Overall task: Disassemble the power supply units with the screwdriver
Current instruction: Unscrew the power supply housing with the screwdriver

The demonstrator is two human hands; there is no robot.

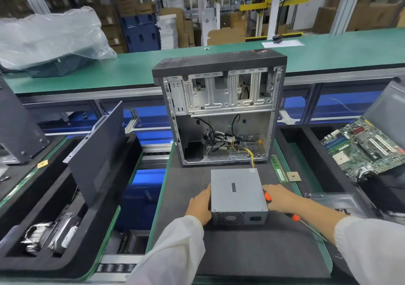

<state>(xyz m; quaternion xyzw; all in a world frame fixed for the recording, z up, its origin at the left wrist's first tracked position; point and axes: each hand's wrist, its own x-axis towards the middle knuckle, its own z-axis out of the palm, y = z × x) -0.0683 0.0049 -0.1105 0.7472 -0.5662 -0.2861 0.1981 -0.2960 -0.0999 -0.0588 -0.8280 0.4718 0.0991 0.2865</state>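
A grey metal power supply unit (pixel 237 193) lies flat on the dark mat, its vent grille and socket facing me. Yellow and black wires run from its far corner into the open computer case (pixel 221 109) standing behind it. My left hand (pixel 200 204) presses against the unit's left side with fingers along the wall. My right hand (pixel 279 198) rests against the right side and grips an orange and black screwdriver (pixel 292 215), whose metal shaft points back toward my right sleeve.
A RAM stick (pixel 278 169) and a small chip (pixel 293 176) lie right of the unit. A motherboard (pixel 366 147) sits in the right tray. The left tray (pixel 72 208) holds a leaning side panel and drives. A bagged item (pixel 50 41) lies on the far green bench.
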